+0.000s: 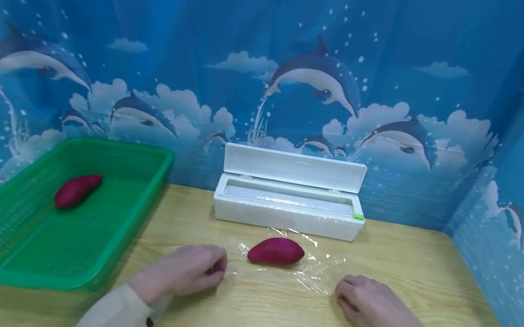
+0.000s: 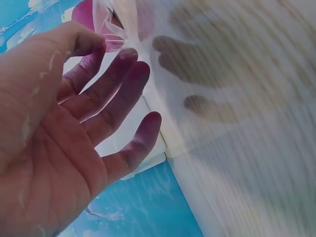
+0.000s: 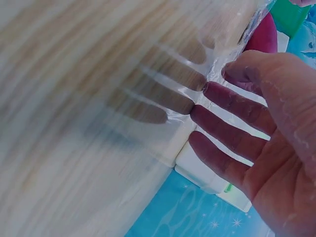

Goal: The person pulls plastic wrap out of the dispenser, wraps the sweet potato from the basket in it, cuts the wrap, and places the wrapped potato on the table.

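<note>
A purple-red sweet potato (image 1: 277, 251) lies on a sheet of clear cling film (image 1: 319, 271) in the middle of the wooden table. On its left, my left hand (image 1: 194, 269) pinches the film's near left edge between thumb and index finger. The left wrist view shows that hand (image 2: 74, 113) with its other fingers loosely bent above the table. To the right of the sweet potato, my right hand (image 1: 370, 309) pinches the film's other side. In the right wrist view the film (image 3: 215, 69) bunches at that hand's thumb and index finger.
Behind the sweet potato stands a white cling film dispenser (image 1: 284, 219) with its lid raised and a green slider (image 1: 359, 217) at the right end. At the left, a green basket (image 1: 125, 233) holds another sweet potato (image 1: 77, 191). A dolphin-printed curtain (image 1: 223, 24) borders the table.
</note>
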{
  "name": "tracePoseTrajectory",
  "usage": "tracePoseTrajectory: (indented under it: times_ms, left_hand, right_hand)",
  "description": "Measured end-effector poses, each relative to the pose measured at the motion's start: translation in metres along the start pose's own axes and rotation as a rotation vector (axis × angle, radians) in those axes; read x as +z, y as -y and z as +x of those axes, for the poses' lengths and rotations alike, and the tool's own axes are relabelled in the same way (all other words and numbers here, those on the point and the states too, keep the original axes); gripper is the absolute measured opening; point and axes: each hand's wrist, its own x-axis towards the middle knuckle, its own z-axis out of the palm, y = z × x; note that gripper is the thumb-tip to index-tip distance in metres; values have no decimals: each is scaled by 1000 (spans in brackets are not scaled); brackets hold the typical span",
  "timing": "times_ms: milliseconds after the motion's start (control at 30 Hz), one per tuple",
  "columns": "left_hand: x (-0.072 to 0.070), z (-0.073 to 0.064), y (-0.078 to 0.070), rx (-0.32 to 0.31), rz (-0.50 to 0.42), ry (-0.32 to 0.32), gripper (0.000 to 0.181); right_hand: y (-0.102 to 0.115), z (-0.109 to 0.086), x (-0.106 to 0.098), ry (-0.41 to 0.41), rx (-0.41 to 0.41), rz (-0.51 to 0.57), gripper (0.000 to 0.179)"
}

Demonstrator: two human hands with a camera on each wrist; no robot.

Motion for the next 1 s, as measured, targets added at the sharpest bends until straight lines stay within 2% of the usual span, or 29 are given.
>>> tracePoseTrajectory:
  times_ms: [133, 267, 433, 533, 700, 767, 900, 1000]
  left_hand:
    - [-1, -3, 0, 38, 39, -30, 4]
    - [0, -5, 1, 45, 63, -39, 5]
    - [3, -6, 2, 62, 78, -57, 6]
    - [2, -5, 3, 56, 22, -43, 5]
    - [-2, -2, 0, 16, -57, 19, 4]
    - [-4, -2, -2, 35, -40, 37, 3]
    - [-7, -1, -5, 65, -11, 54, 3]
    - [-7, 0, -5, 64, -7, 58, 5]
  right_hand:
    - [2, -1, 1, -29, -2, 7, 17]
    - [3, -1, 3, -43, -29, -22, 13]
    - [4, 1, 3, -61, -31, -57, 21]
    - [6, 1, 3, -61, 9, -52, 26]
    - [8, 0, 1, -27, 69, 7, 27]
    - [8, -1, 3, -42, 38, 7, 25]
    - [6, -5, 10, -106, -80, -55, 14]
    - [4, -7, 13, -126, -121, -83, 25]
